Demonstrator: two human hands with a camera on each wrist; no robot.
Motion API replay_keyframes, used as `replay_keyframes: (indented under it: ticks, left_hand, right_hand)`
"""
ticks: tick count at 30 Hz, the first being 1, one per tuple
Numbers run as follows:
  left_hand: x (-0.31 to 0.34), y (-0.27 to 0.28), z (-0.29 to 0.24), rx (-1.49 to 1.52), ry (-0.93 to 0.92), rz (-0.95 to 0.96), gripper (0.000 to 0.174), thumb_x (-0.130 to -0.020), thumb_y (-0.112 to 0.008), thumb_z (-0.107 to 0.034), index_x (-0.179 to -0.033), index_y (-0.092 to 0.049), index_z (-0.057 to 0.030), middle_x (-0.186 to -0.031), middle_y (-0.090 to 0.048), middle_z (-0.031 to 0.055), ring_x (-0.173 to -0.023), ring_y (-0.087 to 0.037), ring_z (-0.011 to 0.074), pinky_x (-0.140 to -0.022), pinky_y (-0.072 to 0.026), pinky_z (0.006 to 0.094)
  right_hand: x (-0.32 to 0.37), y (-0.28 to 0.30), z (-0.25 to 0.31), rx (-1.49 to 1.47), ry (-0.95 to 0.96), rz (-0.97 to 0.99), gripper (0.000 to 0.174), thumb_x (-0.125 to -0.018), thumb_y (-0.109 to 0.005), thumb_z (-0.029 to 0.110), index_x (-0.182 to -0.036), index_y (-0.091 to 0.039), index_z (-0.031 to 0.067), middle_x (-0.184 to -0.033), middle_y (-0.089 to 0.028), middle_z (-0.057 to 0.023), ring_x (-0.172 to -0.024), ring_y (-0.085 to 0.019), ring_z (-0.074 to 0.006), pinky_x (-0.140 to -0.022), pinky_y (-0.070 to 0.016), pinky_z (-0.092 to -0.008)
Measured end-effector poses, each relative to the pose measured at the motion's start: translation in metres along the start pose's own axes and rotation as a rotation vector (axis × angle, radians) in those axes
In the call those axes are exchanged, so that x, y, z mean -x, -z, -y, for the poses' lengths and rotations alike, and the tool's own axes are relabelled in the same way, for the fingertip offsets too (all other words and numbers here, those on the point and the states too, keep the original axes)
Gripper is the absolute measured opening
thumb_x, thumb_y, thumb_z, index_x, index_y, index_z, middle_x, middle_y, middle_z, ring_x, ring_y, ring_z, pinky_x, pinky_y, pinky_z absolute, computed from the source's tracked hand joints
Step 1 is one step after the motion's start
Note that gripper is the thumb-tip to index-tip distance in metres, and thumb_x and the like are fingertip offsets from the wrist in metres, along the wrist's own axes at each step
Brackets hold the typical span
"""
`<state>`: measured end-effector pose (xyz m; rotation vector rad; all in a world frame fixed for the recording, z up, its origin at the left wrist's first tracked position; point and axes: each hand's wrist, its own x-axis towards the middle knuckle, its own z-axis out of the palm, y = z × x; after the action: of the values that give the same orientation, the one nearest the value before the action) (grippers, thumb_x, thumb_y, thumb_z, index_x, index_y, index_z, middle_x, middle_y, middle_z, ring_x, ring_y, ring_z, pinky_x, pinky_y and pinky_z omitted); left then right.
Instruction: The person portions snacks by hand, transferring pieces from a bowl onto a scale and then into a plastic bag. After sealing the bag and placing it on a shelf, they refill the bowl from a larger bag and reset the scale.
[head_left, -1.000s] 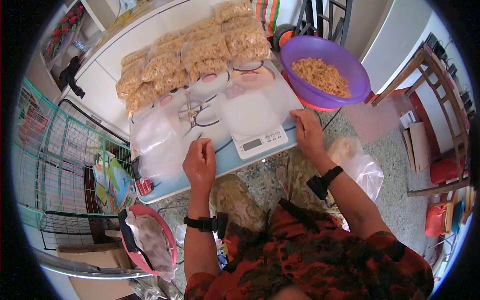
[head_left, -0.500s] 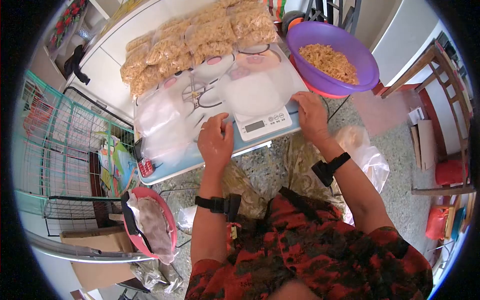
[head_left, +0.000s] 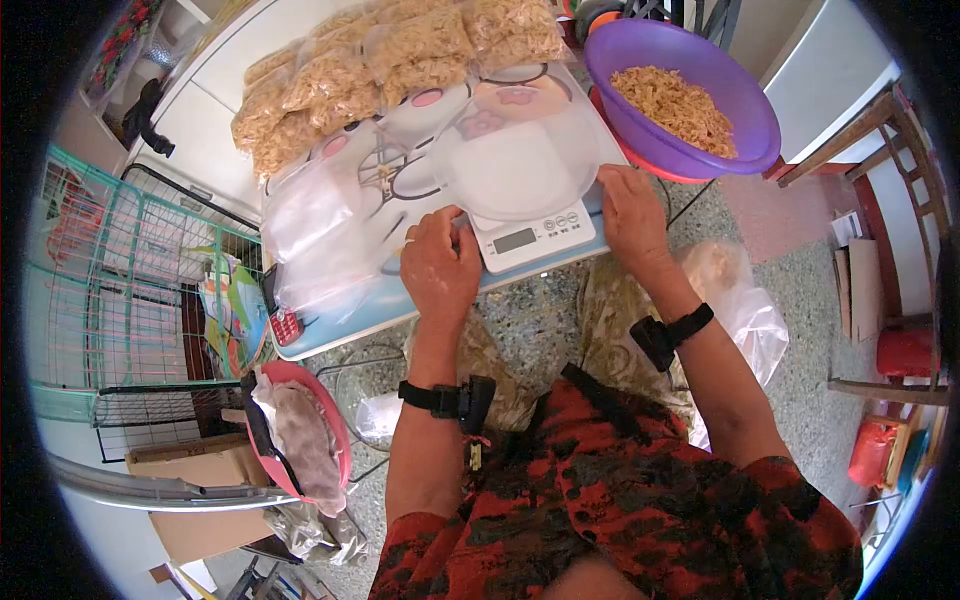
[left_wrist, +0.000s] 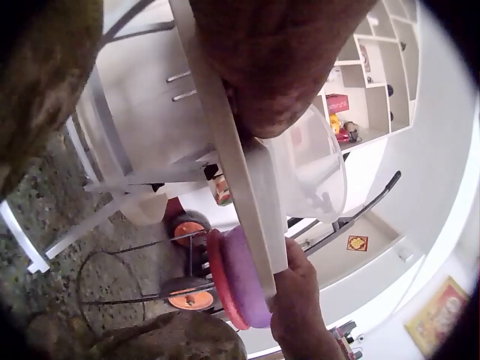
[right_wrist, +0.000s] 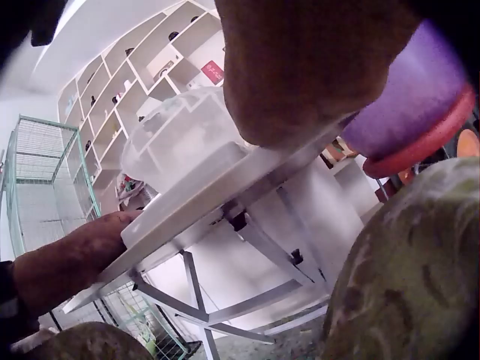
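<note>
A white digital scale (head_left: 545, 238) stands near the table's front edge, with a wide translucent bowl (head_left: 510, 165) on top. My left hand (head_left: 440, 265) rests at the table edge, its fingertips right at the scale's left side. Across from it, my right hand (head_left: 635, 215) lies at the table's right edge, fingers loosely bent beside the bowl's rim. Neither hand shows anything in its grasp. In the right wrist view the left hand (right_wrist: 79, 244) reaches the scale's side. The left wrist view shows the right hand (left_wrist: 298, 296) at the scale's far end.
Flat clear plastic bags (head_left: 315, 225) lie on the table's left part, near a small red calculator-like thing (head_left: 286, 327). Filled bags of shredded tan food (head_left: 420, 50) are stacked along the back. A purple basin (head_left: 745, 130) with more shreds stands at the right.
My left hand has moved right and forward from the table's front edge to the scale's side. The right hand stays beside the bowl. The head view has shifted, so the table sits higher.
</note>
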<state>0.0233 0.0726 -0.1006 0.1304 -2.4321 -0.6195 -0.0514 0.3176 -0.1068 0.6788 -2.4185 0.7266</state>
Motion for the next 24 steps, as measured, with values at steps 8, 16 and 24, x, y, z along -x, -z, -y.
replay_keyframes:
  ticks: [8,16,24]
  left_hand:
    - [-0.005,-0.015,-0.015,-0.075,0.001,-0.005,0.011,-0.082,-0.061,-0.010,-0.093,-0.060,-0.0076,-0.082,-0.057,0.0099,-0.081,-0.055,0.0322,-0.068,-0.0404,0.0464]
    - [-0.005,-0.014,-0.019,-0.100,-0.006,0.007,0.008,-0.084,-0.061,-0.013,-0.090,-0.059,-0.0072,-0.081,-0.055,0.0107,-0.080,-0.055,0.0325,-0.067,-0.0404,0.0467]
    - [-0.005,-0.011,-0.018,-0.062,-0.013,0.026,0.014,-0.083,-0.063,-0.014,-0.095,-0.063,-0.0076,-0.080,-0.056,0.0089,-0.081,-0.055,0.0300,-0.068,-0.0406,0.0454]
  right_hand:
    - [0.000,-0.003,-0.005,0.018,-0.032,0.020,0.031,-0.076,-0.054,0.000,-0.106,-0.057,0.0055,-0.106,-0.062,-0.0145,-0.098,-0.057,-0.0359,-0.085,-0.0484,-0.0446]
    - [-0.001,-0.002,-0.006,-0.017,-0.013,0.009,0.025,-0.077,-0.053,0.000,-0.101,-0.059,0.0043,-0.106,-0.062,-0.0143,-0.097,-0.057,-0.0362,-0.084,-0.0483,-0.0447]
    - [0.000,0.000,-0.010,-0.093,-0.020,-0.010,0.026,-0.077,-0.055,-0.001,-0.103,-0.059,0.0054,-0.102,-0.063,-0.0135,-0.097,-0.058,-0.0350,-0.083,-0.0488,-0.0441]
